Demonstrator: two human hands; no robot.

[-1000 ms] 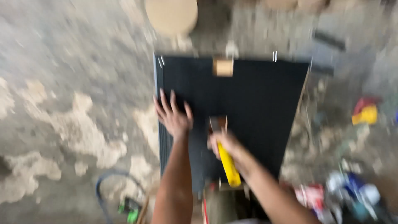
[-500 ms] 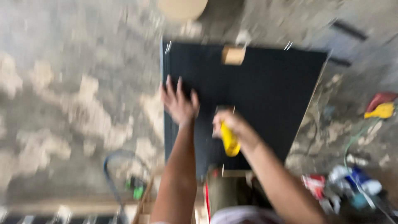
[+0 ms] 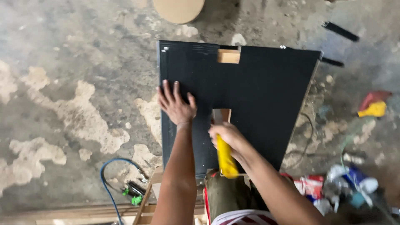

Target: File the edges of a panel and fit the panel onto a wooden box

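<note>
Left hand [image 3: 177,106] flat, fingers spread on black panel [image 3: 258,96], right hand [image 3: 227,135] beside it, grip closed around yellow-handled tool [image 3: 226,158]

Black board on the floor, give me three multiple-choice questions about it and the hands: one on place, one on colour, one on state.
1. Where is the left hand?
A. flat on the black board
B. on the blue hose
C. on the round wooden disc

2. What colour is the tool handle in the right hand?
A. red
B. yellow
C. green

3. How are the left hand's fingers?
A. curled in a fist
B. pinching a screw
C. spread open

Answers: A, the palm lies on the board near its left edge; B, the handle shows bright yellow; C, the fingers splay apart.
</note>
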